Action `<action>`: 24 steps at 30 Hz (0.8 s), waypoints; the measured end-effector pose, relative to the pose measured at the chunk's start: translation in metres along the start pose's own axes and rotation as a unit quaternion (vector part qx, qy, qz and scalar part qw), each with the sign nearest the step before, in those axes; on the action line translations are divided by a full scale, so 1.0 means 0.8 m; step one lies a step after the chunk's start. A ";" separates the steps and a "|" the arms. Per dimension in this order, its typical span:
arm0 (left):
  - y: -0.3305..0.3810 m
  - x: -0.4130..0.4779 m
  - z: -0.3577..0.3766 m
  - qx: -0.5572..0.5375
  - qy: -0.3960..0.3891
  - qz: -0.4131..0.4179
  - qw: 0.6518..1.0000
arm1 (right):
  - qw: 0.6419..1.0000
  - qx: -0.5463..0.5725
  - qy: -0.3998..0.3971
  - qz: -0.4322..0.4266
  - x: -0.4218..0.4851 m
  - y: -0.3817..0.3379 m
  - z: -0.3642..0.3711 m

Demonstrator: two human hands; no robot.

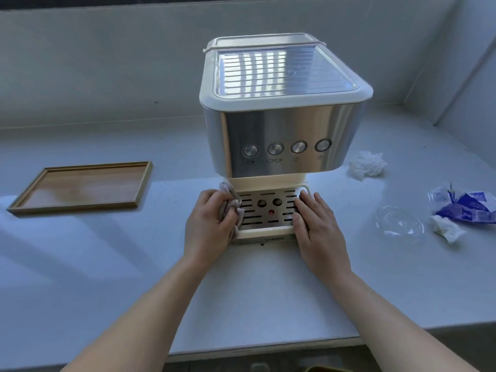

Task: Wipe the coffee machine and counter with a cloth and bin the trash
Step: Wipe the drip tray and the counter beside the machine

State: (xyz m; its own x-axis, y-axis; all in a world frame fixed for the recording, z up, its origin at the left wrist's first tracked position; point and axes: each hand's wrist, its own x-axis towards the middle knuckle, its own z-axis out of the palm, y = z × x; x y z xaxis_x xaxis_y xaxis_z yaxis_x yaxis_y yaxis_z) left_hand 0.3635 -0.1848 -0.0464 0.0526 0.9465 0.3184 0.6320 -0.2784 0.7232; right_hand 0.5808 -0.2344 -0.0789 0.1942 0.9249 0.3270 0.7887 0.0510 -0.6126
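Note:
A steel and cream coffee machine (279,135) stands on the white counter (107,264). My left hand (209,221) grips a pale pinkish cloth (230,202) pressed against the left edge of the slotted drip tray (268,210). My right hand (319,218) lies flat with fingers apart on the tray's right edge. Trash sits to the right: a crumpled white tissue (366,165), a clear plastic lid (400,224), a blue and white wrapper (467,208) and a small white paper wad (447,229).
A shallow wooden tray (24,205) lies on the counter to the left. White walls close off the back and the right side. The counter's front edge (268,345) runs just below my forearms.

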 end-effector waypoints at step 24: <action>0.055 -0.136 0.040 0.254 -0.016 0.109 0.961 | 0.999 0.018 -0.026 0.023 0.000 -0.004 -0.002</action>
State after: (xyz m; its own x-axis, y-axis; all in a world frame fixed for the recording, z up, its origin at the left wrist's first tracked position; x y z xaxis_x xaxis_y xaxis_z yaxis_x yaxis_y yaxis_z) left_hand 0.4100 -0.2948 -0.0689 0.2461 0.8816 0.4028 0.8989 -0.3631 0.2454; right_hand 0.5791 -0.2349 -0.0755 0.1982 0.9451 0.2598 0.7576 0.0204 -0.6524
